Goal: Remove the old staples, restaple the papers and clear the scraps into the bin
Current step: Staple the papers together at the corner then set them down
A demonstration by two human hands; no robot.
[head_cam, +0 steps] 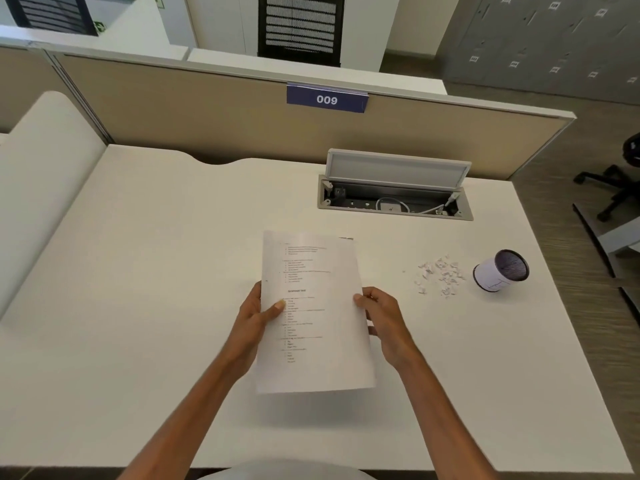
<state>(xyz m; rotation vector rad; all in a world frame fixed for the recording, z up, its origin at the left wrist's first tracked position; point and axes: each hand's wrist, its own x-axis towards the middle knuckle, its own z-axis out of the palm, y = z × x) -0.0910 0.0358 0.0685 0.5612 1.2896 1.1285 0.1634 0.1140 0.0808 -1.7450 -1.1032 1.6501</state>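
Head view: the papers (pixel 313 317) are held above the middle of the desk (pixel 156 271), between both grips. The left grip (pixel 258 317) pinches their left edge, thumb on top; the right grip (pixel 384 323) curls round their right edge. The scraps (pixel 440 275) lie toward the right edge, just beside the tipped bin (pixel 498 270).

White desk (pixel 156 271) — flat top, sole support surface. Rt side: loose pile of paper scraps (pixel 440 276) lies directly on top. Small bin (pixel 501 270) sits just beside the pile, further rt, tilted over w/ open mouth visible. Rear, centre-rt: recessed cable box (pixel 394 202) — lid (pixel 398 169) raised.
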